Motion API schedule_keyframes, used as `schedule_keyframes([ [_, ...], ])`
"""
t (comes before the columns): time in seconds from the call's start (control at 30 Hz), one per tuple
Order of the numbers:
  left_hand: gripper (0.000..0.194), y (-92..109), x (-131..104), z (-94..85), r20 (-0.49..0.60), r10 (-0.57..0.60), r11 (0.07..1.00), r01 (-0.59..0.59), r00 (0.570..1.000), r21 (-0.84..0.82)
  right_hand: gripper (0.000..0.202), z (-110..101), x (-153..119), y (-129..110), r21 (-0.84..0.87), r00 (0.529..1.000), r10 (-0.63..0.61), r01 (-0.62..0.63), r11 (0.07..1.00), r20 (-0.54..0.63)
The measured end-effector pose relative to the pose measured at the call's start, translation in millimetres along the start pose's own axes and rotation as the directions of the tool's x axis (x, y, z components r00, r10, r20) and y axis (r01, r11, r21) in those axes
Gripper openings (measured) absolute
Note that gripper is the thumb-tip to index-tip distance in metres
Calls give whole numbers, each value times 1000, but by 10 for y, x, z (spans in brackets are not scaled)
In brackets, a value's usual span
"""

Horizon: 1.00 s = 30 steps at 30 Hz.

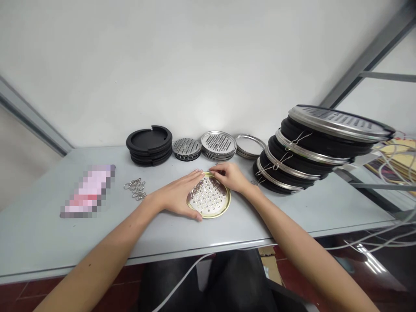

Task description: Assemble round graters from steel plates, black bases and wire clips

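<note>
A round metal grater disc (209, 197) with a gold-coloured rim lies on the table in front of me. My left hand (180, 195) spans its left side, thumb at the near rim and fingers at the far rim, holding it. At the far right rim, my right hand (227, 175) is closed in a pinch. A small wire hook (216, 164) pokes out by its fingertips, mostly hidden by them. Left of my left hand lies a loose pile of wire hooks (135, 187).
Along the wall stand black ring-shaped bases (149, 149), small grater discs (186, 148), larger grater discs (219, 145) and plain metal lids (249, 145). A tall leaning stack of black and metal grater units (302, 147) rises at right. A blurred-out pink item (89, 190) lies left.
</note>
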<state>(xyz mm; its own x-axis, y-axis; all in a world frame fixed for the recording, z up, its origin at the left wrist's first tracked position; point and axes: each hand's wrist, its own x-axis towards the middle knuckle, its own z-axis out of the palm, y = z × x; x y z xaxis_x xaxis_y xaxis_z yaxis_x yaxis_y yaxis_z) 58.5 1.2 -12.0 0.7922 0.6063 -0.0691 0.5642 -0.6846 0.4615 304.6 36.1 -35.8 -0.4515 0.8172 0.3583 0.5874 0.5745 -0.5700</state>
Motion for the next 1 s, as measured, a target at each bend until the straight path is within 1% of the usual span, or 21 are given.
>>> schedule_keyframes([
  [0.07, 125, 3, -2, -1, 2, 22, 1000, -22, 1000, -14, 21, -19, 18, 17, 63, 997, 11, -16, 998, 70],
  [0.2, 125, 14, 5, -1, 1, 45, 999, -45, 999, -13, 19, -54, 44, 35, 161, 989, 57, -78, 984, 133],
  [0.3, 127, -13, -7, -23, -10, -18, 1000, 18, 1000, 6, 18, -84, 38, 46, 170, 977, 130, -159, 973, 168],
  [0.43, 131, -122, -79, -96, -56, -114, 993, 115, 992, 21, 20, -138, 6, 79, 181, 943, 242, -285, 941, 227],
  [0.57, 120, -214, -169, -182, -103, -204, 979, 204, 974, -6, 20, -179, -10, 100, 93, 939, 283, -305, 948, 194],
  [0.67, 112, -224, -202, -233, -110, -258, 966, 257, 960, -23, 18, -186, -8, 89, 30, 930, 322, -332, 943, 179],
  [0.8, 114, -198, -204, -265, -70, -312, 950, 313, 947, -8, 16, -177, 0, 67, -8, 912, 367, -372, 928, 182],
  [1.0, 118, -190, -197, -251, -56, -335, 942, 334, 941, -17, 16, -160, 6, 62, -57, 905, 387, -383, 922, 176],
])
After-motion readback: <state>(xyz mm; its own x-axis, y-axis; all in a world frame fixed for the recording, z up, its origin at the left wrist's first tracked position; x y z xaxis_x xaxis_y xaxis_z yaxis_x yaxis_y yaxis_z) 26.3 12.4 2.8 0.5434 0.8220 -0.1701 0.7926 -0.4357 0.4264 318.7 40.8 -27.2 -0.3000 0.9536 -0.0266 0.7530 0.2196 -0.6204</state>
